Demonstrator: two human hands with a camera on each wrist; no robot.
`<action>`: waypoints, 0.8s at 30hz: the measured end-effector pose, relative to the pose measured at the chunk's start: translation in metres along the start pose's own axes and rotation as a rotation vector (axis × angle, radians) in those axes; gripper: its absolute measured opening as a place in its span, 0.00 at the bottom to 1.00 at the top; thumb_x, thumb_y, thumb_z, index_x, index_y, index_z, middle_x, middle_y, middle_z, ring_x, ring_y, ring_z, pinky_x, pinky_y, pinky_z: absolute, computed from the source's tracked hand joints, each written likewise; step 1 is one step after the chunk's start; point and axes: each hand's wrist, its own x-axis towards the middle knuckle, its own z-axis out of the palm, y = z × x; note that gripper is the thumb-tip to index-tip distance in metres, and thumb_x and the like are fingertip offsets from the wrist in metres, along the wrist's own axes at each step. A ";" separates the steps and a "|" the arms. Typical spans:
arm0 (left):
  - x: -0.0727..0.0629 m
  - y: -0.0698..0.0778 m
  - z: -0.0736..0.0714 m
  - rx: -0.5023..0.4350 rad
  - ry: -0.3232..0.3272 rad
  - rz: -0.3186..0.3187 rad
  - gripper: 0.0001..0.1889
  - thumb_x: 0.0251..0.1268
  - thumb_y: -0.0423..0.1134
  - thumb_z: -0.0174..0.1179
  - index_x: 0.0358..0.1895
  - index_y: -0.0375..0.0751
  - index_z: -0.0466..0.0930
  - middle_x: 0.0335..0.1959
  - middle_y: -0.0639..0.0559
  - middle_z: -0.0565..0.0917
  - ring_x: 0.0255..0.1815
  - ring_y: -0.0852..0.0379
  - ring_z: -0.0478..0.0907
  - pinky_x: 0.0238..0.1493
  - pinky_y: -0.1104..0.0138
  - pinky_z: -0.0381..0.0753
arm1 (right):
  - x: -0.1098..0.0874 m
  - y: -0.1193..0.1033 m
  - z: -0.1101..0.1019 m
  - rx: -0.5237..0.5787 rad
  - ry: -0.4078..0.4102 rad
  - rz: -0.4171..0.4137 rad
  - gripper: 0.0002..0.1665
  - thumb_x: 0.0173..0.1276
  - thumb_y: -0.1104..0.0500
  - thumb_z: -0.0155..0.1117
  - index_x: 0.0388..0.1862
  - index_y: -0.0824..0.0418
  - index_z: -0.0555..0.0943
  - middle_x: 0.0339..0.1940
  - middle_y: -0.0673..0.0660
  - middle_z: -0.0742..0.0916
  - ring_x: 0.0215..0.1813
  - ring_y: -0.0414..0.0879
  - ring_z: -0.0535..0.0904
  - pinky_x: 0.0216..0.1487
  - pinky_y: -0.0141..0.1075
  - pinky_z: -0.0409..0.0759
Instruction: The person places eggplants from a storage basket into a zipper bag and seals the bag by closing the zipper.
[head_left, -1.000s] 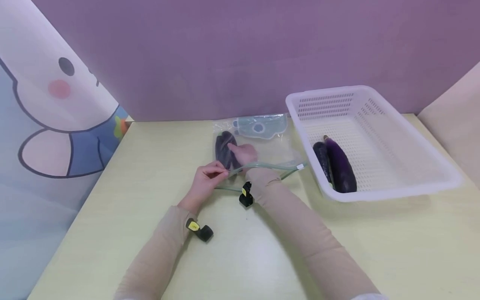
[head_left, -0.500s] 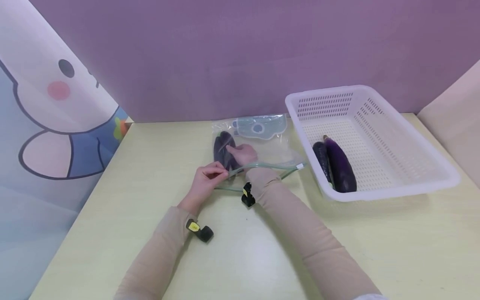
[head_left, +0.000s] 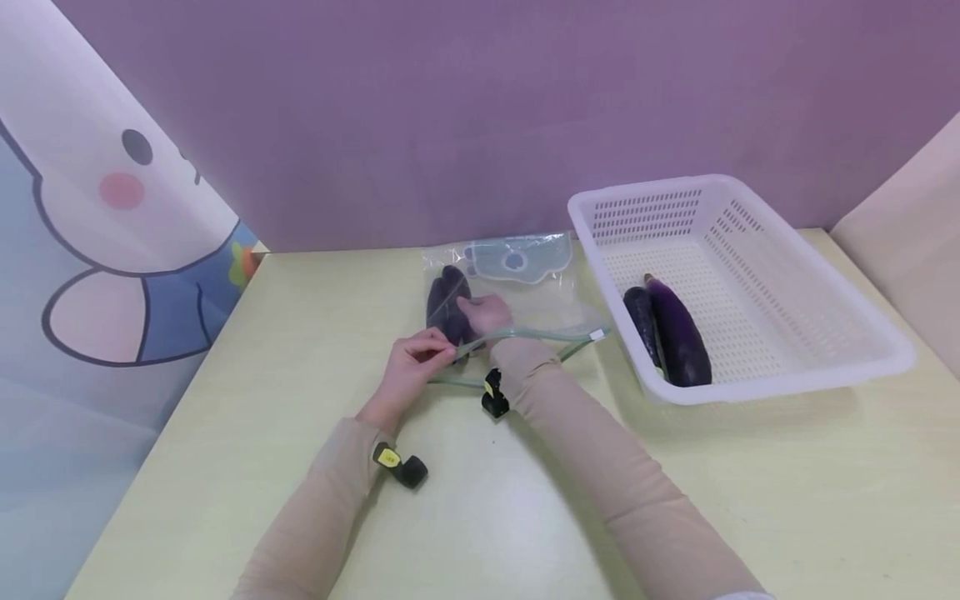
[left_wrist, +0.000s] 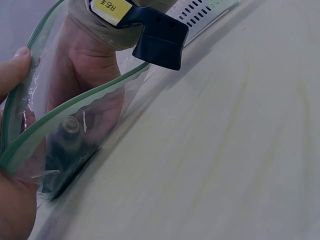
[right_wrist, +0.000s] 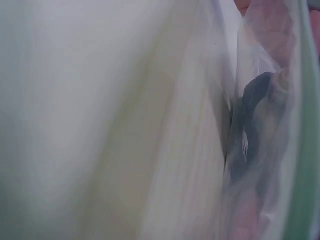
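Observation:
A clear zip bag (head_left: 536, 300) with green zip edges lies on the table, its mouth toward me. Inside it are long dark vegetables (head_left: 442, 300), side by side, seemingly eggplants. My left hand (head_left: 411, 362) pinches the upper zip edge at the bag's left corner. Through the mouth reaches my right hand (head_left: 489, 315), its thumb against the right-hand vegetable; film partly covers its fingers. In the left wrist view, the right hand (left_wrist: 92, 70) lies around a dark vegetable (left_wrist: 70, 137), whose round end faces the camera. The right wrist view is blurred, with a vegetable (right_wrist: 257, 115) behind film.
A white plastic basket (head_left: 757, 390) stands to the right, holding an eggplant (head_left: 678, 337) and a darker, thinner vegetable (head_left: 642, 321), likely a cucumber. The white zip slider (head_left: 597, 335) sits close to the basket's left side. A purple wall (head_left: 480, 125) rises behind the table.
Both hands stay almost in place, the left on the bag's edge and the right inside the bag. The vegetables shift very slightly, and the head view tilts a little.

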 end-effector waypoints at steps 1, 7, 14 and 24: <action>0.000 0.000 0.000 0.000 0.000 -0.001 0.08 0.55 0.35 0.67 0.30 0.57 0.87 0.29 0.57 0.81 0.31 0.65 0.75 0.34 0.77 0.75 | 0.000 0.000 0.000 0.004 0.003 0.000 0.24 0.72 0.47 0.52 0.53 0.63 0.80 0.53 0.62 0.84 0.57 0.54 0.78 0.63 0.41 0.71; 0.001 0.001 0.002 0.021 0.003 -0.004 0.16 0.55 0.27 0.64 0.29 0.60 0.86 0.28 0.61 0.80 0.31 0.66 0.75 0.35 0.78 0.75 | 0.004 0.001 -0.002 0.035 -0.025 0.027 0.23 0.69 0.50 0.56 0.56 0.63 0.78 0.57 0.62 0.82 0.61 0.54 0.76 0.66 0.41 0.69; 0.000 0.000 0.002 0.017 0.003 -0.007 0.23 0.55 0.20 0.59 0.29 0.61 0.86 0.28 0.62 0.80 0.31 0.66 0.74 0.34 0.78 0.75 | 0.007 0.002 0.000 0.117 -0.061 0.092 0.24 0.66 0.52 0.61 0.57 0.62 0.77 0.59 0.62 0.81 0.60 0.54 0.76 0.63 0.42 0.71; 0.000 -0.001 0.000 -0.006 -0.009 0.009 0.07 0.54 0.37 0.68 0.30 0.58 0.86 0.29 0.56 0.81 0.32 0.65 0.76 0.35 0.77 0.76 | 0.007 0.002 0.002 -0.020 -0.011 0.020 0.24 0.70 0.48 0.55 0.58 0.60 0.77 0.59 0.60 0.80 0.62 0.53 0.75 0.66 0.42 0.68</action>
